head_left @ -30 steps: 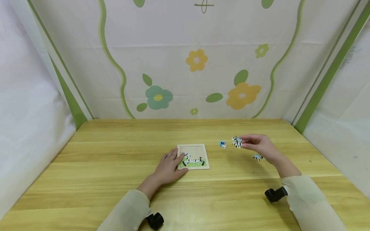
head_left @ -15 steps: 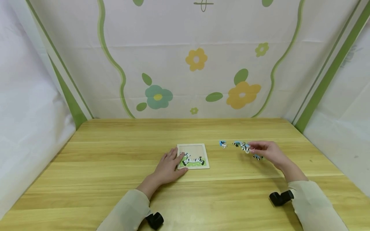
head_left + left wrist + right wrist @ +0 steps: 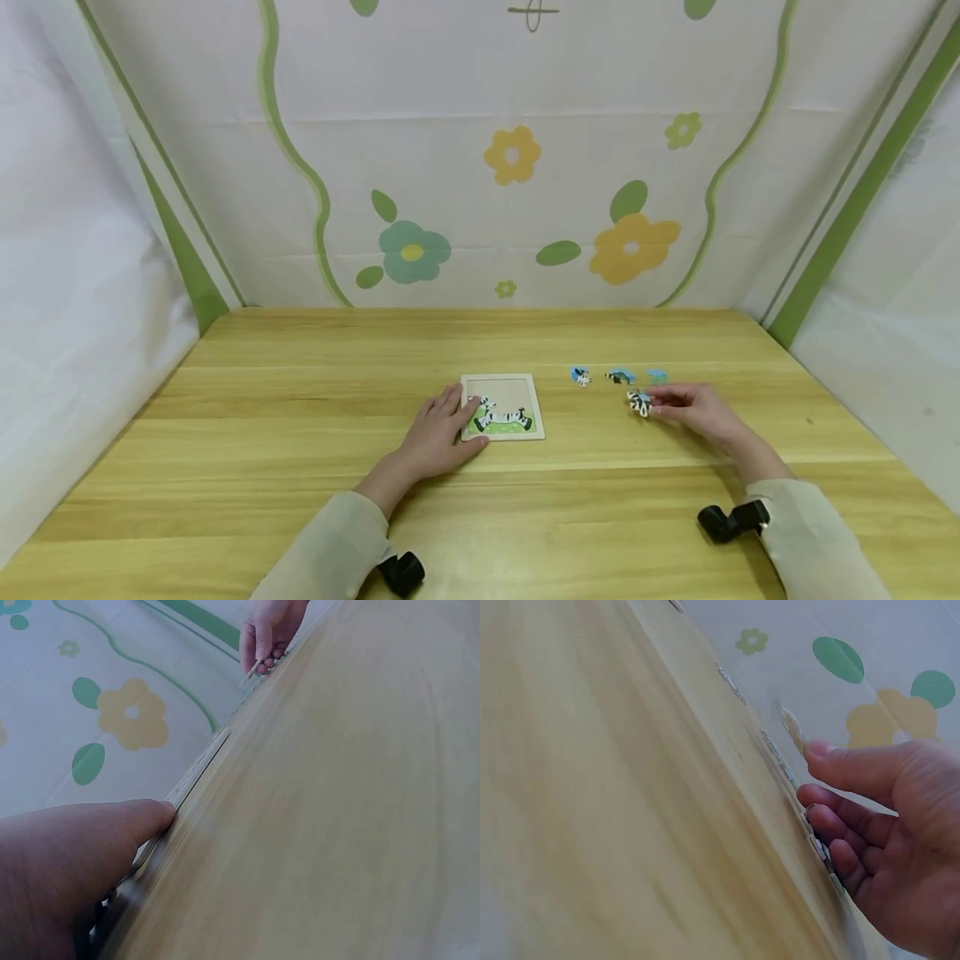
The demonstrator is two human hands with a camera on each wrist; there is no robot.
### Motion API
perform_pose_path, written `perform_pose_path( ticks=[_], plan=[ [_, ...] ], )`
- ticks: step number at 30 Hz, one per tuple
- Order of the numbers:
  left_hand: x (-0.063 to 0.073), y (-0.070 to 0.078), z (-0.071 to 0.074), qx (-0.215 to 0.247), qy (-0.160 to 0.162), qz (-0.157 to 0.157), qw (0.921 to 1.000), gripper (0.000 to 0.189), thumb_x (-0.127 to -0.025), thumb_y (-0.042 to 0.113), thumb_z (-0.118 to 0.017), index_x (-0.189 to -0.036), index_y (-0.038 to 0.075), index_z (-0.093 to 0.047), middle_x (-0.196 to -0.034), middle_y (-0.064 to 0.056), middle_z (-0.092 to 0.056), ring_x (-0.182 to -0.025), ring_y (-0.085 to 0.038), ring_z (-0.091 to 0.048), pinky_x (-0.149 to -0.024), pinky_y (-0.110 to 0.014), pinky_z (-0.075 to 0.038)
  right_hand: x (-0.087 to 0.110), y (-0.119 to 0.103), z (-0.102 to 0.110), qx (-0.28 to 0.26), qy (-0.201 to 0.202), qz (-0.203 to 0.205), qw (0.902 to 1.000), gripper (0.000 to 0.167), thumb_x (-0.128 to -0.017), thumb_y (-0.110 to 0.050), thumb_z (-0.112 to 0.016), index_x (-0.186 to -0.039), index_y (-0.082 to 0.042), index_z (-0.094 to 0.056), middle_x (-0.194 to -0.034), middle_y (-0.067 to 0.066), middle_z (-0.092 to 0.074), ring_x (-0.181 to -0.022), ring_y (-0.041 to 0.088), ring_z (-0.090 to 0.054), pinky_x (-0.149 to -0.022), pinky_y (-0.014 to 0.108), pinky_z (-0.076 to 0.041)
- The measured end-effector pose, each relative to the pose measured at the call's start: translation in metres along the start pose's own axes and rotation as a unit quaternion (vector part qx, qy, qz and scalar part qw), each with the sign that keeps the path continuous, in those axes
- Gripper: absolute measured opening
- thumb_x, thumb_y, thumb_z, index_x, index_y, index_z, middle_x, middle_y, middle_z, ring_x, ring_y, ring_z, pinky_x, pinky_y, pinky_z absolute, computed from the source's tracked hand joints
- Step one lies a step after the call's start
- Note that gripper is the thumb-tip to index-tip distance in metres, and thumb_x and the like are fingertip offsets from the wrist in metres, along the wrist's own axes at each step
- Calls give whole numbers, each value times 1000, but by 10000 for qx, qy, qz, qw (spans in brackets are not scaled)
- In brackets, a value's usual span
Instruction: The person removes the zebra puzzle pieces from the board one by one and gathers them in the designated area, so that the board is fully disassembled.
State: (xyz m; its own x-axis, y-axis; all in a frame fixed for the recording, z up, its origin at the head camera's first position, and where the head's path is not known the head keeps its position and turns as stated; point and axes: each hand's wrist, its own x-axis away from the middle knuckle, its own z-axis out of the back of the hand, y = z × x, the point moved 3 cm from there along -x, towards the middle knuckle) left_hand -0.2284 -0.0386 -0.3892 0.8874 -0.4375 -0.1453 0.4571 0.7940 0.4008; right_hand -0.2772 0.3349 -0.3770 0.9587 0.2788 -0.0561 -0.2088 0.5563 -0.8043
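A square wooden puzzle tray [image 3: 537, 400] lies flat at mid-table, with zebra and green-grass pieces set in its lower part. My left hand [image 3: 435, 435] rests at its left side, index finger over the tray, thumb at the near edge. The left wrist view shows that thumb [image 3: 154, 819] touching the tray's edge. Between thumb and fingers my right hand [image 3: 701, 412] pinches a black-and-white striped puzzle piece [image 3: 639, 403] with some blue. The right wrist view shows the piece [image 3: 792, 729] tilted, raised above the table.
Three loose puzzle pieces lie in a row right of the tray: a blue and striped one [image 3: 581, 376], a middle one [image 3: 620, 377] and a blue-green one [image 3: 657, 377]. A flowered cloth [image 3: 450, 167] stands behind the wooden table [image 3: 300, 375].
My right hand has moved right and nearer to me with the striped piece, uncovering the middle and blue-green pieces. Another piece, seen earlier below it, is now hidden. My left hand has stayed put.
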Motion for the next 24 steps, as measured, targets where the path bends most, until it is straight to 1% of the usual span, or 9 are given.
perform_pose_path(
  ticks=[5,14,18,24],
  plan=[
    [0,1,0,-9,-20,-2,10000,63,-85,47,-45,-133,8,-34,-138,-20,-17,-127,-31,-11,-98,-48,-9,1,3,-3,207,47,-98,9997,40,-79,-20,-63,-110,5,-56,-92,13,-60,-79,12,-54,-64,24,-45],
    [0,1,0,-25,6,35,10000,62,-85,46,-45,-133,9,-34,-138,-20,-17,-126,-31,-12,-98,-48,-10,-3,1,-8,567,284,227,9977,37,-78,-19,-65,-106,4,-60,-86,9,-59,-73,15,-51,-60,24,-43],
    [0,2,0,-8,0,48,10000,62,-85,46,-45,-133,9,-34,-138,-20,-17,-127,-31,-11,-98,-47,-9,-4,1,-10,723,357,279,9964,34,-78,-18,-65,-105,2,-61,-82,8,-57,-69,15,-49,-58,24,-41],
    [0,1,0,-8,4,45,10000,62,-85,45,-46,-133,9,-34,-138,-20,-17,-127,-31,-11,-98,-47,-9,-6,2,-12,854,380,270,9953,32,-78,-16,-64,-105,1,-61,-81,7,-55,-68,16,-47,-58,26,-41]
  ],
)
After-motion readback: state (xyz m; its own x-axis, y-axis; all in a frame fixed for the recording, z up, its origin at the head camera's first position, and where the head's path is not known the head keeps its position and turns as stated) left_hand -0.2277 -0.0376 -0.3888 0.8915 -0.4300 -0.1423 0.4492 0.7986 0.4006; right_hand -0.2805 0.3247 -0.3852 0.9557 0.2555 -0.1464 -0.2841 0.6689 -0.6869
